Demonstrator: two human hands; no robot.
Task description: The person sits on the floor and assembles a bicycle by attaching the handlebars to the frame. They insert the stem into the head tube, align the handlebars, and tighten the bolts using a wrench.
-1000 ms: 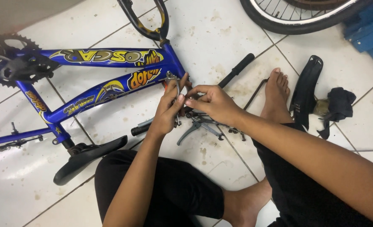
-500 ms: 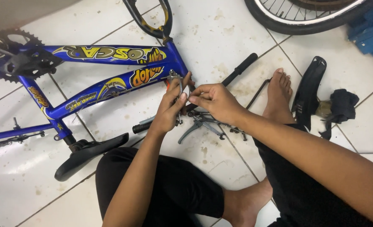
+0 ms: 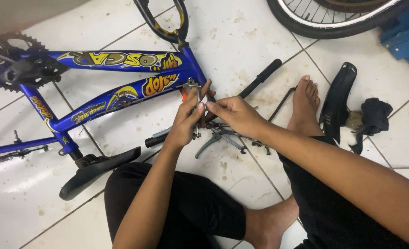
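— Pinching that little metal part [image 3: 194, 94], both hands at once? Which one has it?

— The left hand [image 3: 184, 123] has it, I'd say: fingers closed round its lower end, thumb up along the shaft. The right hand [image 3: 234, 115] comes in from the other side, fingertips closed at the same spot. Whether it grips the part or something smaller against it, I can't tell from here.

— How does the part lie?

— Upright, long axis running away from the person, top end poking just above the left fingers, nearly touching the blue frame [image 3: 121, 99] near the head tube. It sits right between the two hands, a shade nearer the left.

— And the arms?

— Both forearms reach forward over crossed legs, wrists meeting above the floor [image 3: 241, 27].

— What's beneath them?

— A handlebar [image 3: 260, 78] lying slantwise, brake levers [image 3: 218, 140] just under the right hand. The saddle [image 3: 94, 168] lies near the left elbow. Further off to the right: a black mudguard [image 3: 336, 99], a dark rag [image 3: 373, 117], and a wheel [image 3: 324, 20] at the top.
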